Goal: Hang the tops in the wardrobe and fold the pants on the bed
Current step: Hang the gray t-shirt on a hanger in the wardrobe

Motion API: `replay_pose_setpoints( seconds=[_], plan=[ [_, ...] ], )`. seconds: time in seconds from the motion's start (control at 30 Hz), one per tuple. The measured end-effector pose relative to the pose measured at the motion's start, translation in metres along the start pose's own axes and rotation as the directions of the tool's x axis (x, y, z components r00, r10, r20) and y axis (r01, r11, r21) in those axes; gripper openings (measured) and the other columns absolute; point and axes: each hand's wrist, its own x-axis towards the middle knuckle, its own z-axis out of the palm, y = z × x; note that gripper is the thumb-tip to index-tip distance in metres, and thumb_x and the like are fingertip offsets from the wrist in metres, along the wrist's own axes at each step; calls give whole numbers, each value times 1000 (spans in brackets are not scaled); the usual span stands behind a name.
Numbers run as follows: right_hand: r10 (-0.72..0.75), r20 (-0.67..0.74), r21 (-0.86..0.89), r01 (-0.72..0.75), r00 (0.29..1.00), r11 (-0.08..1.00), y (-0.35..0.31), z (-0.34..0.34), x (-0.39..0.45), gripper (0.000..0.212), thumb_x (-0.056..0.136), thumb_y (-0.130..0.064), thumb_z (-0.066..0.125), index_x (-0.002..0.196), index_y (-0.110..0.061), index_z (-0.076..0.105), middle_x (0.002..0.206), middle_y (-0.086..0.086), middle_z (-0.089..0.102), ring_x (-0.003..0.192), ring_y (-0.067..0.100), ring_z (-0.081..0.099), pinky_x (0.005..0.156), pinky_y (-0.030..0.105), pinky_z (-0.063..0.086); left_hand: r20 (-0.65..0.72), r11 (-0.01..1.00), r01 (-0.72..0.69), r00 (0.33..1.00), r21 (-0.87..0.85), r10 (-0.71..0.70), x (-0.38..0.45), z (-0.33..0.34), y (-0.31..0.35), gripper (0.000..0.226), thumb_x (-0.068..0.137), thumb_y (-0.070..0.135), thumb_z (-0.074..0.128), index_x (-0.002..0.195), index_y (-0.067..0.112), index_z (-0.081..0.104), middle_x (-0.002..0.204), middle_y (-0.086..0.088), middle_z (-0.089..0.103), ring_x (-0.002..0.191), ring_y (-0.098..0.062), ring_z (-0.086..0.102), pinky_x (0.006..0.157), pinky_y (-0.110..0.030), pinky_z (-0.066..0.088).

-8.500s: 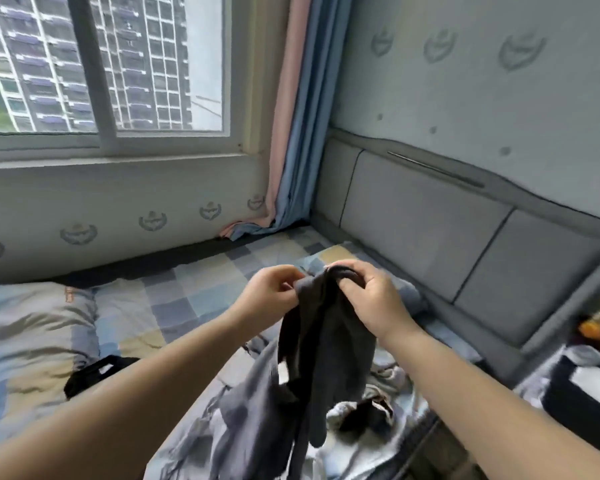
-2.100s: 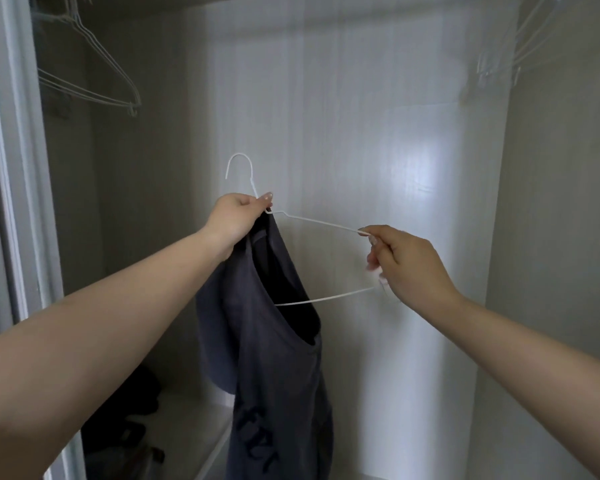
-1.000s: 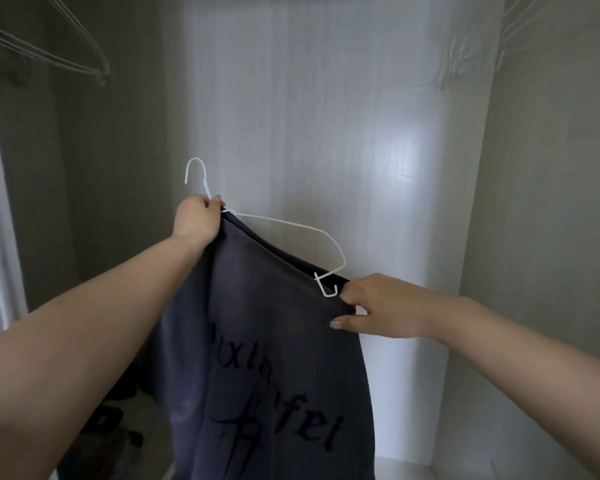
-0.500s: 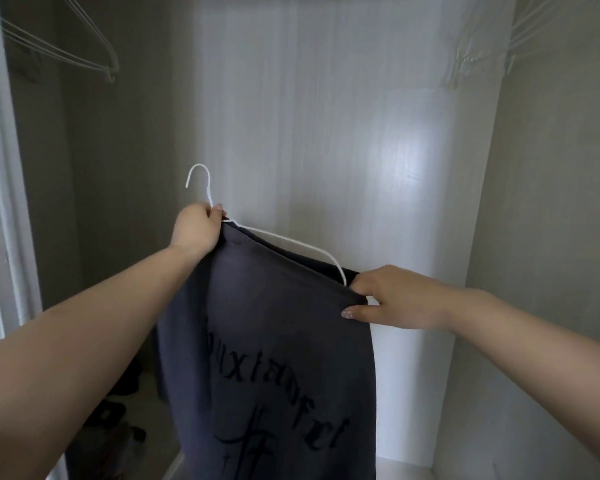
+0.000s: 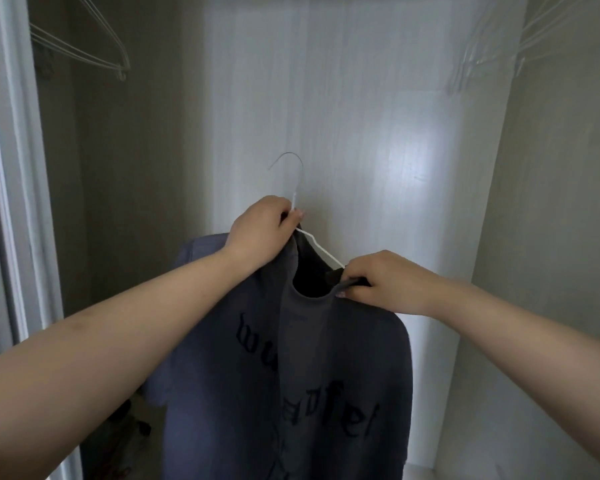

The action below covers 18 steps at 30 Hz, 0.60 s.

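Note:
A dark grey T-shirt (image 5: pixel 326 393) with black lettering hangs on a white wire hanger (image 5: pixel 296 188) in front of the open wardrobe. My left hand (image 5: pixel 262 233) grips the hanger at the base of its hook, together with the shirt's collar. My right hand (image 5: pixel 378 282) pinches the collar's right side, where the hanger's right arm slips under the fabric. The hook points up and hangs on nothing. A fold runs down the shirt's front.
Several empty white wire hangers hang at the wardrobe's top left (image 5: pixel 84 46) and top right (image 5: pixel 492 53). The white back panel (image 5: pixel 361 116) stands behind the shirt. A door frame (image 5: pixel 4 168) runs down the left. Dark items (image 5: pixel 125 427) lie on the wardrobe floor.
The hanger and shirt have swung round and moved right. My right hand has moved from the shirt's shoulder to its collar. Both shoulders now sit over the hanger.

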Motion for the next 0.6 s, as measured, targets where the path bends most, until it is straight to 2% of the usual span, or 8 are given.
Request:
replay_pose_setpoints(
  seconds=[0.03,0.1,0.13,0.2,0.3,0.43,0.53,0.6],
  plan=[
    [11,-74,36,-9,997,999,3,0,-3,10,90,-24,59,87,-18,68,76,-15,56,73,2,53,66,14,37,4,998,-34,999,-48,34,-1,-4,0,32,98,36,46,67,27,43,81,1,55,79,-18,51,69,-33,38],
    [65,-233,161,-27,970,987,9,1,-10,9,86,-14,61,83,-19,68,76,-15,60,77,1,56,68,12,39,37,993,-67,997,-95,71,-4,-11,-5,17,97,38,46,101,26,58,98,6,58,91,-13,53,81,-31,43],
    [104,-288,223,-39,952,974,11,1,-12,11,84,-10,60,82,-17,68,77,-14,62,79,2,57,69,10,39,62,996,-72,995,-61,76,-6,-14,-8,30,96,42,47,119,24,55,103,6,57,96,-12,53,85,-31,44],
    [175,-344,304,-66,923,950,18,0,-17,12,83,-8,60,81,-14,70,79,-8,64,79,5,58,69,13,41,100,998,-55,994,34,51,-9,-19,-22,44,94,47,49,130,23,49,110,2,60,104,-15,56,87,-33,45],
    [256,-339,400,-107,905,910,27,-3,-28,12,87,-15,63,80,-19,71,79,-5,66,73,5,58,68,16,42,74,993,64,995,100,-72,-11,-27,-46,44,89,54,52,121,24,56,101,1,64,96,-20,59,79,-33,47],
    [263,-303,419,-120,916,900,31,-9,-34,6,86,-19,67,84,-24,69,84,-4,67,78,12,61,73,21,44,63,972,153,984,179,-166,-11,-30,-50,44,85,65,48,94,26,65,87,8,60,82,-16,57,66,-31,46],
    [314,-226,536,-152,922,830,28,-22,-37,39,83,-18,71,109,-42,56,100,-10,63,82,16,65,81,21,47,61,940,213,970,267,-237,-9,-32,-49,55,82,74,40,78,23,62,87,4,59,81,-19,57,62,-30,43],
    [340,-129,557,-216,932,802,26,-32,-40,53,83,-18,71,117,-49,46,113,-16,60,84,12,67,78,20,50,41,918,256,959,302,-281,-7,-35,-52,61,79,78,36,71,21,58,87,1,56,79,-20,56,61,-30,41]
  ],
)
